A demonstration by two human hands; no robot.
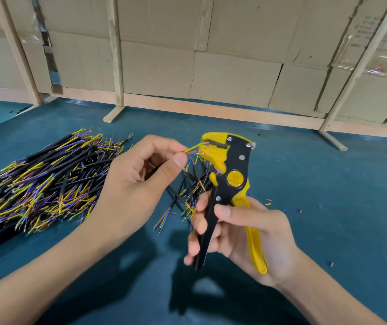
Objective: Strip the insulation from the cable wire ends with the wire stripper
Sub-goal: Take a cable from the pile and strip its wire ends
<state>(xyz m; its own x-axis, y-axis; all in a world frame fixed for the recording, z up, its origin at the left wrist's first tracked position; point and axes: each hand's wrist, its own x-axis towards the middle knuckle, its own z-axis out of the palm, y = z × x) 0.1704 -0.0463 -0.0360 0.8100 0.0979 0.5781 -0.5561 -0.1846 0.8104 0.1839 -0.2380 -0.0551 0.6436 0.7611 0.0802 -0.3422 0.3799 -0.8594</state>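
Observation:
My left hand [138, 174] pinches a short black cable between thumb and fingers; its thin yellow wire [198, 146] reaches into the jaws of the wire stripper [231, 172]. My right hand [241, 233] grips the stripper's black and yellow handles and holds the tool upright, jaws to the upper left. More coloured wire ends of the same cable fan out just below the jaws. Most of the cable's black sheath is hidden inside my left hand.
A big pile of black cables with yellow, blue and red wire ends [37, 184] lies at the left on the dark green table [328, 184]. A smaller heap [187, 193] lies between my hands. Insulation scraps [268, 202] dot the right side. Wooden posts and cardboard stand behind.

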